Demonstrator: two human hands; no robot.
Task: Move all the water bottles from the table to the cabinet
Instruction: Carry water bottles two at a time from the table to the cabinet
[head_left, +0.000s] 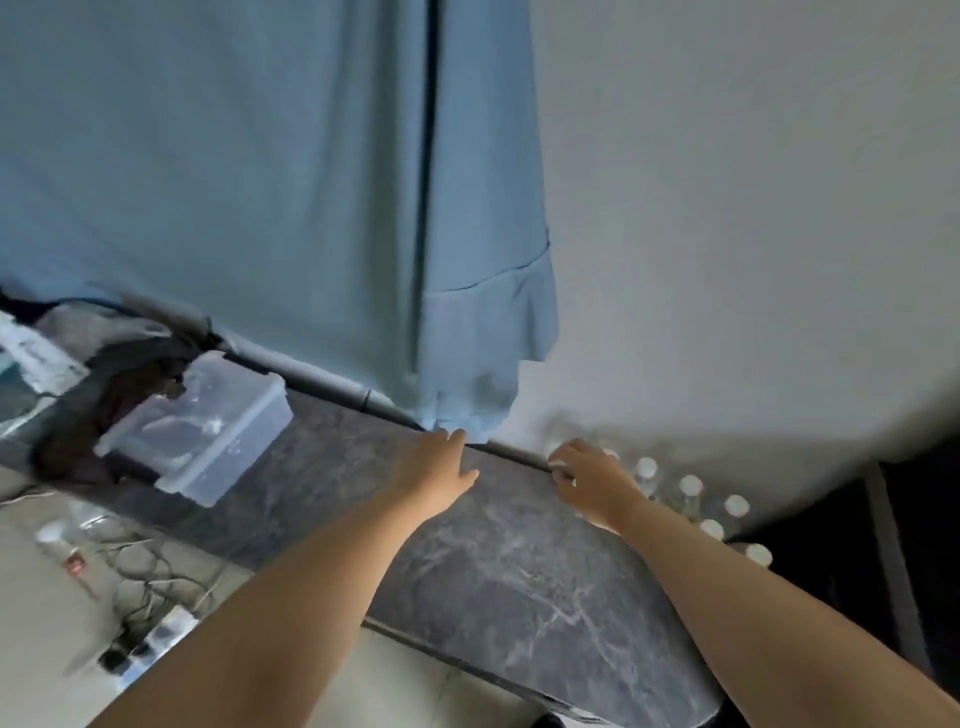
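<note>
Grey marble top (519, 571), head view. My left hand (441, 475) lies flat w/ fingers spread wide, empty, near far edge. My right hand (592, 486) curls at a bottle (563, 470) by the wall; can't tell if grip is closed. Other bottles (711, 519), white caps, stand in a cluster far right. Clear box (208, 436) sits far left; blue curtain (311, 208) hangs behind.

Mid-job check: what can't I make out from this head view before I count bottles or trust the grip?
- Right hand: covers the bottle under it; grip or mere touch, unclear.
- Bottles: only white caps read; bodies are blurred against the wall and partly behind the right forearm, so the count is unsure.
- Left hand: flat and open on the counter, holding nothing.
- Clear box: contents blurred.
- Cabinet: not identifiable.
</note>
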